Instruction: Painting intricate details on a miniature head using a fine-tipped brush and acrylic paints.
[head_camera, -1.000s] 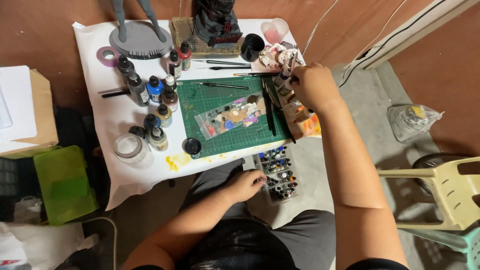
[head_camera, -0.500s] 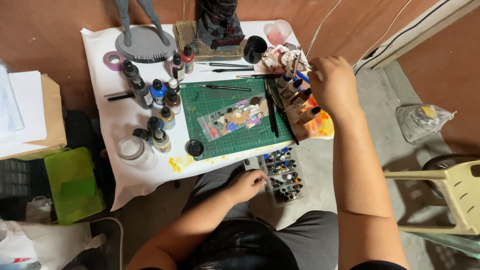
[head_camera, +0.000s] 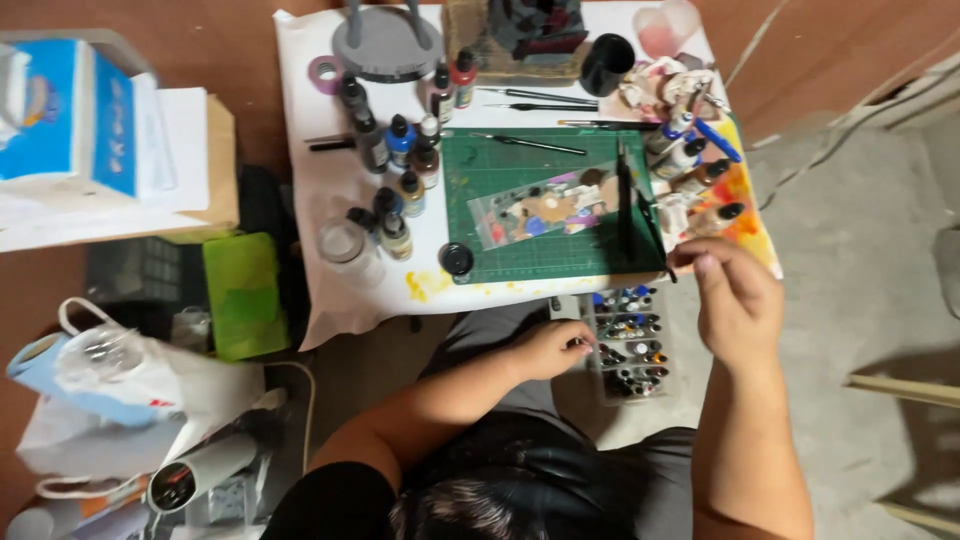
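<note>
The right hand (head_camera: 738, 305) hangs over the near right corner of the green mat (head_camera: 545, 205) on the worktop (head_camera: 330, 190), its grip pressed together at the fingertips, though I cannot tell if it pinches anything. The left hand (head_camera: 548, 348) rests curled beside the tray of small paint pots (head_camera: 628, 340) on the lap, touching its edge, holding nothing I can see. It looks like picking a colour, so next a careful reach to 1 pot or brush (head_camera: 623, 190).

A clear plastic tray of small paint bottles (head_camera: 628, 340) with many-coloured caps lies near, just off the green cutting mat's (head_camera: 560, 205) right corner.
</note>
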